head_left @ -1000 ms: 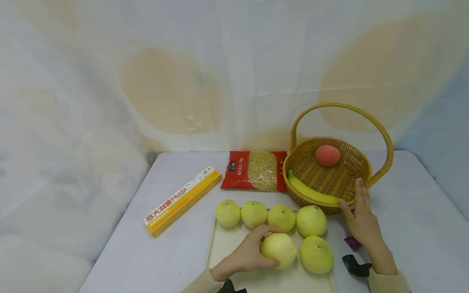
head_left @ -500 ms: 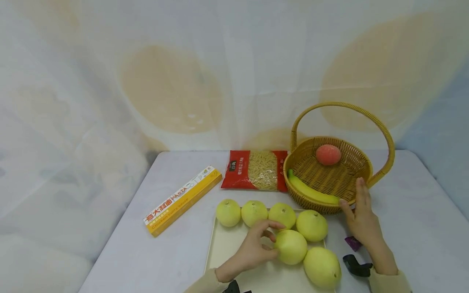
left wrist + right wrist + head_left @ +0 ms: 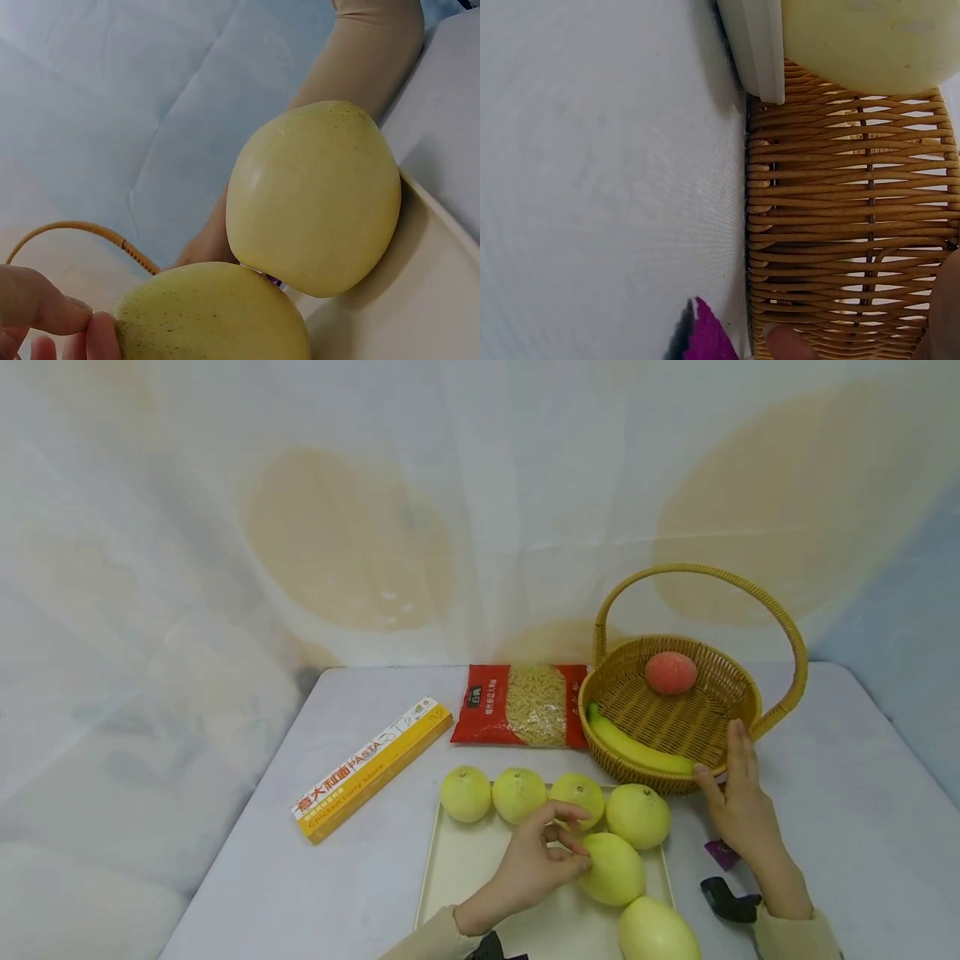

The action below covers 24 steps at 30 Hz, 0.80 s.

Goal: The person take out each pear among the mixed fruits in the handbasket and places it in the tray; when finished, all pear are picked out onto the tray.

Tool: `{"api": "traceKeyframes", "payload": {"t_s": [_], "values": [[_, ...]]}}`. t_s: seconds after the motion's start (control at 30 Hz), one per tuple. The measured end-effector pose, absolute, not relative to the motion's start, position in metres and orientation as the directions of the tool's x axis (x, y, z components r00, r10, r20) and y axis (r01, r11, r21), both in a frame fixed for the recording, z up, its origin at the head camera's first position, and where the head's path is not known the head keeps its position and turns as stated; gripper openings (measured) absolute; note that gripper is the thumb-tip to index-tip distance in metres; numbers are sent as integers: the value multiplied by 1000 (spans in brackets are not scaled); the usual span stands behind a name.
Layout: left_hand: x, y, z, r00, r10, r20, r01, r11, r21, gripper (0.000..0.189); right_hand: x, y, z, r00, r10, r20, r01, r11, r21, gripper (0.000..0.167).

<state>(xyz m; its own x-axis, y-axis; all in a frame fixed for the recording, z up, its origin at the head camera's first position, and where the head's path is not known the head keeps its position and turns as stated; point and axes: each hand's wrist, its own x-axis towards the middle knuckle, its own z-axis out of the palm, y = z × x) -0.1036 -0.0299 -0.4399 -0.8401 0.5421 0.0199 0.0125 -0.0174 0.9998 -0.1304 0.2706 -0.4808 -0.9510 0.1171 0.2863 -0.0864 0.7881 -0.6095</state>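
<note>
My left hand (image 3: 536, 860) is over the cream tray (image 3: 461, 860) with its fingers loosely bent. Its fingertips touch a yellow-green round fruit (image 3: 617, 870), whose exact kind I cannot tell. In the left wrist view, thumb and a fingertip meet at the side of that fruit (image 3: 217, 315). Another such fruit (image 3: 658, 935) sits nearer to me by the tray's right side. My right hand (image 3: 742, 814) rests on the front rim of a wicker basket (image 3: 693, 722), fingers straight and thumb apart. A banana (image 3: 637, 752) and a red peach-like fruit (image 3: 671, 672) lie inside.
Several like fruits (image 3: 520, 796) line the tray's far edge. Behind are a red pasta bag (image 3: 521, 706) and a yellow pasta box (image 3: 371, 768). Right of the tray lie a small purple packet (image 3: 722, 854) and a black curved object (image 3: 727, 902). The basket's tall handle (image 3: 701, 568) arches up.
My left hand has let go of the fruit, which has rolled right. The fruit at the tray's front right has shifted towards me. My right hand has stayed on the basket rim.
</note>
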Motion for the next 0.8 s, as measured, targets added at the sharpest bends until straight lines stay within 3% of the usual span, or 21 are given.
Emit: {"api": "traceKeyframes", "payload": {"t_s": [0.33, 0.47, 0.53, 0.63, 0.73, 0.8], "values": [[-103, -32, -435, -861, 504, 69, 54, -44, 998, 43, -129, 269, -478, -952, 111, 286, -91, 789, -608, 73], [-99, -30, -428, -835, 538, 116, 70, -105, 992, 41, -129, 270, -479, -950, 110, 293, -96, 789, -608, 73], [-94, -28, -423, -790, 602, 120, 34, -152, 988, 40, -129, 270, -479, -948, 109, 299, -100, 789, -606, 73], [-82, -22, -417, -668, 740, 82, -90, -190, 978, 38, -129, 271, -480, -946, 106, 305, -107, 788, -606, 73], [-70, -9, -415, -526, 850, -3, -214, -129, 968, 37, -130, 271, -480, -945, 107, 309, -108, 790, -604, 72], [-64, 1, -415, -447, 894, -40, -200, -56, 978, 36, -131, 270, -481, -946, 109, 306, -107, 786, -609, 72]]}}
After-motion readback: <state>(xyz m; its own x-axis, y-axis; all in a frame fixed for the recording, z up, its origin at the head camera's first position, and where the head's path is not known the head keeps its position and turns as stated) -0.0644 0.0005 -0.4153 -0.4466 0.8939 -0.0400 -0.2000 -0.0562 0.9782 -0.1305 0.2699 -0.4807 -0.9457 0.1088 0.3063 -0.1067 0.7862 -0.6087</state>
